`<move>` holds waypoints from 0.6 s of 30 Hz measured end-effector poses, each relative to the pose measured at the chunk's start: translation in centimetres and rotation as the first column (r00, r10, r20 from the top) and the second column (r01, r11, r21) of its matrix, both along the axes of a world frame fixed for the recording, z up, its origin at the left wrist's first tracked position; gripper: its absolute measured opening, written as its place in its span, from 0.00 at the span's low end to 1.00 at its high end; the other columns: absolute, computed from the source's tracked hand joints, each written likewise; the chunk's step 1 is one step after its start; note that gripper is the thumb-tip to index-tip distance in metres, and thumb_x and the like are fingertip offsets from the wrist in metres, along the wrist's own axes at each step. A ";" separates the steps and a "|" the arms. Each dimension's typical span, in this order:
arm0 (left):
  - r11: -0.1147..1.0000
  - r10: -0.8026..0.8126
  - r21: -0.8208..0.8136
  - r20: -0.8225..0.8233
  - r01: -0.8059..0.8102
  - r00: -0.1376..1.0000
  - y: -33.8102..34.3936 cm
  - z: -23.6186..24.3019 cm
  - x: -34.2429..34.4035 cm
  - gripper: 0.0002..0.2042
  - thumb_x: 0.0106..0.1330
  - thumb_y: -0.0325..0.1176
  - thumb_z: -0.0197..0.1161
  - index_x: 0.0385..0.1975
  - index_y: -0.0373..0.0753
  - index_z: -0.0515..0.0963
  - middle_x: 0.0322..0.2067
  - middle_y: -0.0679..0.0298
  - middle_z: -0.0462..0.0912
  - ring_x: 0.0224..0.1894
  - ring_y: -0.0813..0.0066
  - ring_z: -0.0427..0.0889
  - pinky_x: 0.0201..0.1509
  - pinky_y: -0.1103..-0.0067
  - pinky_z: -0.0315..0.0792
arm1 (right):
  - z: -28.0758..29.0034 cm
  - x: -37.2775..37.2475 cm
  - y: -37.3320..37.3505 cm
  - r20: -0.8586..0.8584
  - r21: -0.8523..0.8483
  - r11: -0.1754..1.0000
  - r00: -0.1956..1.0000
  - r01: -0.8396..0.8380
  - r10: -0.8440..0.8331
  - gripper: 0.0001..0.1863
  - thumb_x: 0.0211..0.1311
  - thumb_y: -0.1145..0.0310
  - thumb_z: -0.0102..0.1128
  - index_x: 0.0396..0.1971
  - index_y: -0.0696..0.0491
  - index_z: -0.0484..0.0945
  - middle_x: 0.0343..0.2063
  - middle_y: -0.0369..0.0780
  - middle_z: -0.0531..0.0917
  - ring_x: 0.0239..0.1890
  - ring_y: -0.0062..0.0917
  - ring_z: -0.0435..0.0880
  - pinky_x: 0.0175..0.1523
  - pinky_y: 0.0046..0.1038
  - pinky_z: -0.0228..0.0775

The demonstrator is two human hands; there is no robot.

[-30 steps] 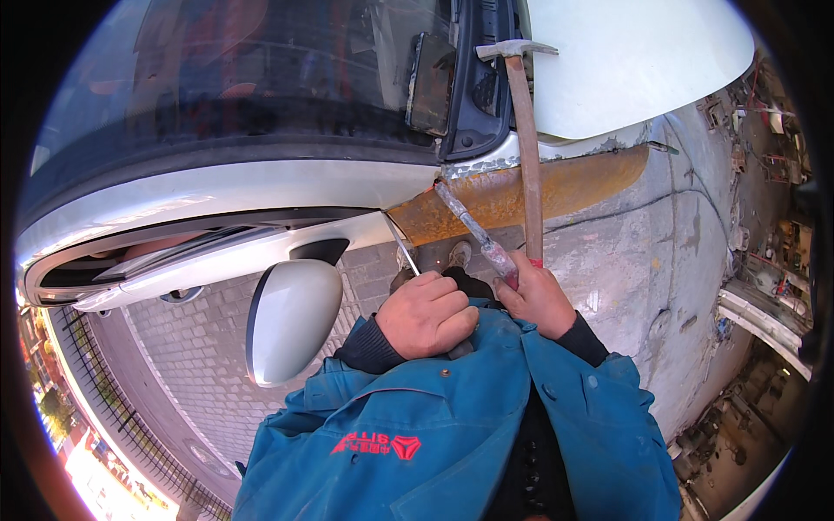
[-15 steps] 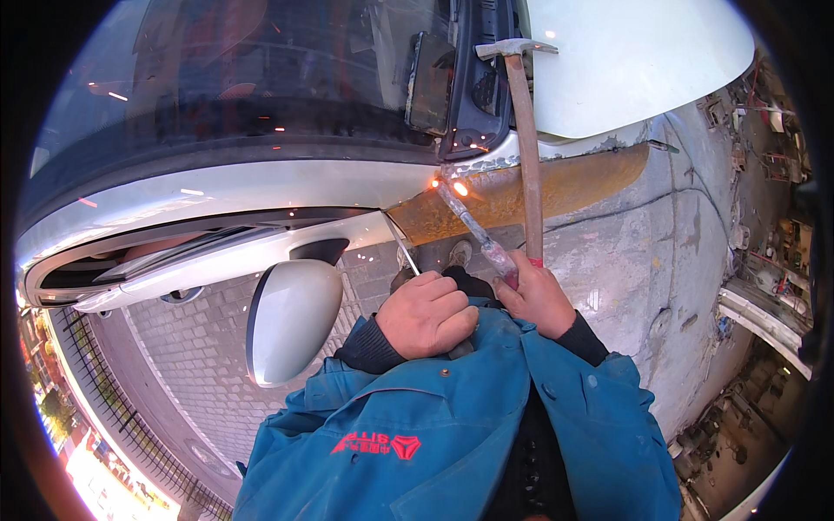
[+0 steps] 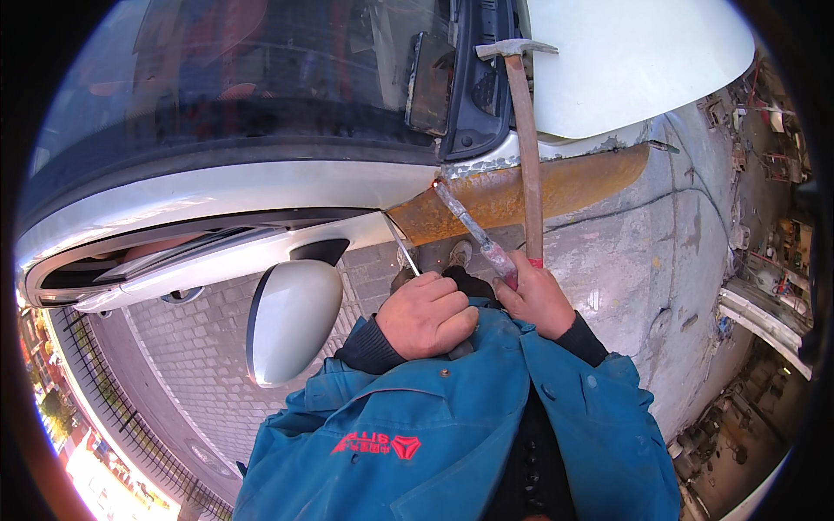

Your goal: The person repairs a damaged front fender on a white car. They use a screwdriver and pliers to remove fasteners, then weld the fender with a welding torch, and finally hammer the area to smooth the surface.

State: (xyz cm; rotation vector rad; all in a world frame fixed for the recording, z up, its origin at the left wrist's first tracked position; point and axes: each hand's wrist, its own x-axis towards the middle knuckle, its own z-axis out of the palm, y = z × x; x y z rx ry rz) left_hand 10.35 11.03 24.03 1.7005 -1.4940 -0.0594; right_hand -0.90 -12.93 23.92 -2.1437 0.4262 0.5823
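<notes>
My left hand [image 3: 427, 317] is closed around a slim metal rod, possibly a screwdriver [image 3: 404, 239], whose shaft points at the gap by the car door. Closed on a worn, pinkish welding torch [image 3: 473, 227], my right hand [image 3: 540, 297] points its nozzle at the upper corner of a rusty brown fender strip [image 3: 573, 187]. A tiny orange glow shows at that tip. A claw hammer [image 3: 526, 148] lies across the fender, head up by the windshield base; its red handle end meets my right hand, and I cannot tell whether my fingers touch it.
The white car's windshield [image 3: 261, 78] and pillar [image 3: 261, 185] fill the upper left. A phone-like dark slab [image 3: 430, 82] rests at the glass edge. The side mirror [image 3: 295, 321] juts out near my left arm. A raised white hood [image 3: 634, 61] is at upper right; a cable [image 3: 643, 204] crosses the floor.
The bright sparks flying from the torch tip have gone, leaving only a small glow there. Both hands and the hammer stay practically where they were.
</notes>
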 end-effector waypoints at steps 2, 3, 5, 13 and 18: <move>1.000 -0.001 0.001 -0.007 0.001 1.000 0.0 0.0 0.0 0.14 0.55 0.33 0.67 0.40 0.38 0.79 0.30 0.65 0.73 0.35 0.66 0.78 0.38 0.70 0.72 | 0.0 0.0 0.0 -0.005 -0.007 1.000 1.000 0.000 0.000 0.16 0.76 0.63 0.64 0.51 0.58 0.72 0.35 0.60 0.88 0.42 0.64 0.87 0.49 0.59 0.78; 1.000 -0.003 0.002 -0.001 0.003 1.000 0.0 0.0 0.0 0.14 0.55 0.33 0.67 0.40 0.38 0.79 0.30 0.65 0.73 0.35 0.66 0.78 0.38 0.70 0.72 | -0.1 0.0 0.0 -0.005 0.002 1.000 1.000 0.000 0.000 0.16 0.76 0.63 0.64 0.50 0.58 0.71 0.35 0.60 0.88 0.43 0.64 0.87 0.49 0.59 0.78; 1.000 -0.002 0.002 -0.007 0.002 1.000 0.0 0.0 0.0 0.14 0.55 0.33 0.67 0.41 0.38 0.78 0.30 0.65 0.73 0.35 0.66 0.78 0.39 0.70 0.73 | -0.1 0.0 0.0 0.007 -0.003 1.000 1.000 -0.001 0.001 0.16 0.77 0.63 0.63 0.50 0.58 0.71 0.35 0.60 0.88 0.42 0.64 0.87 0.49 0.59 0.77; 1.000 0.008 -0.008 -0.002 -0.008 1.000 0.0 -0.1 -0.1 0.15 0.54 0.32 0.67 0.41 0.37 0.79 0.30 0.65 0.73 0.35 0.65 0.79 0.37 0.69 0.72 | -0.2 -0.1 0.1 0.004 0.002 1.000 1.000 0.011 -0.011 0.16 0.76 0.63 0.63 0.52 0.57 0.72 0.36 0.59 0.88 0.42 0.63 0.87 0.48 0.59 0.77; 1.000 0.015 0.006 0.007 -0.015 1.000 0.0 0.1 -0.2 0.15 0.53 0.32 0.68 0.41 0.37 0.79 0.30 0.64 0.73 0.35 0.65 0.79 0.37 0.69 0.72 | 0.4 -0.6 0.2 -0.006 0.010 0.997 0.997 0.078 -0.078 0.17 0.76 0.64 0.64 0.56 0.55 0.74 0.36 0.58 0.88 0.44 0.62 0.88 0.49 0.57 0.78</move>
